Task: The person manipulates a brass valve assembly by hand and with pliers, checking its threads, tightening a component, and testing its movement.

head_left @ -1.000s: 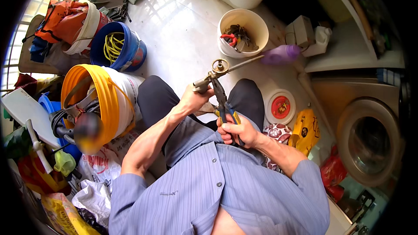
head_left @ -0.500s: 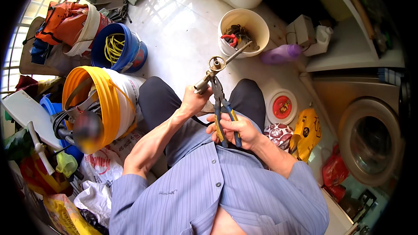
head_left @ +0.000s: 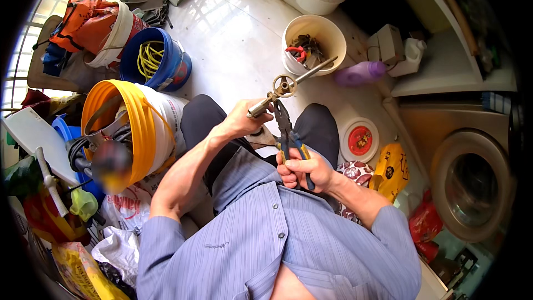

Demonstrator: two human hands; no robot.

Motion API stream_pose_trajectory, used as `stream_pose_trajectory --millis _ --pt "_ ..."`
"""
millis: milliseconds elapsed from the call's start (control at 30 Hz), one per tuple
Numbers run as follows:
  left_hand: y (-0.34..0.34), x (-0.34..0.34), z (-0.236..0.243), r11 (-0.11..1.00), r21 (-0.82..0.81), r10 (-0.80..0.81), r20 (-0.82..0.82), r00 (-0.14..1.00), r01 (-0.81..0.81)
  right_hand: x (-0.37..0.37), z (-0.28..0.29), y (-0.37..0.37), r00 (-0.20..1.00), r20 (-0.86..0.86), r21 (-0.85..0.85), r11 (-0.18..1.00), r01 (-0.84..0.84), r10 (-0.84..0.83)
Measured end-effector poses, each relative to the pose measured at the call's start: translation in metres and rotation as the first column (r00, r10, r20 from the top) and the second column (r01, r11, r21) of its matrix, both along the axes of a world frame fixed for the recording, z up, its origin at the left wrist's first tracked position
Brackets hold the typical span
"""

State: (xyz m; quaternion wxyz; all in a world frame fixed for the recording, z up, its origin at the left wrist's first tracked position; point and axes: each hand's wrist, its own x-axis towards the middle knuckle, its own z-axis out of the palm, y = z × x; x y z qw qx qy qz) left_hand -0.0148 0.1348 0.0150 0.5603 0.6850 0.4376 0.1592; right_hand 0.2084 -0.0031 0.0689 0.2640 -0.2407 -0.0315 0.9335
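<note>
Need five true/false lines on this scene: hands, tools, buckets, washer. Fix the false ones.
1. The right hand grips blue-and-yellow-handled metal pliers. True.
2. The left hand is empty. False: the left hand holds a metal tool with a long thin rod.
3. Coiled yellow cable sits in a round blue plastic bucket. True.
4. The curved red handle lies in the yellow-rimmed bucket. False: it is in the round cream plastic bucket.
5. A silver front-loading washer is on the person's right. True.

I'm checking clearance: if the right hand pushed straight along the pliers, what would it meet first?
Probably the ringed metal tool in the left hand; the pliers appear to touch it, though depth is unclear.
</note>
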Motion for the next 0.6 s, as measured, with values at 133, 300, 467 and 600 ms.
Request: stream_pose_trajectory --millis 133,300,467,600 --pt "0.012 0.0 0.014 0.981 0.085 -0.173 -0.006 0.985 0.172 0.01 0.015 0.0 0.997 0.066 0.009 0.999 -0.039 0.038" --pt "0.017 0.005 0.022 0.949 0.084 -0.303 -0.017 0.953 0.304 0.027 0.023 -0.002 0.995 0.071 0.01 0.998 -0.069 0.068" --pt "0.02 0.011 0.029 0.922 0.065 -0.383 0.012 0.924 0.382 0.044 0.04 -0.006 0.976 0.148 0.023 0.987 -0.162 0.157" --pt "0.026 0.018 0.042 0.894 0.111 -0.443 0.08 0.893 0.433 0.062 0.059 0.001 0.94 0.276 0.082 0.969 -0.233 0.203"
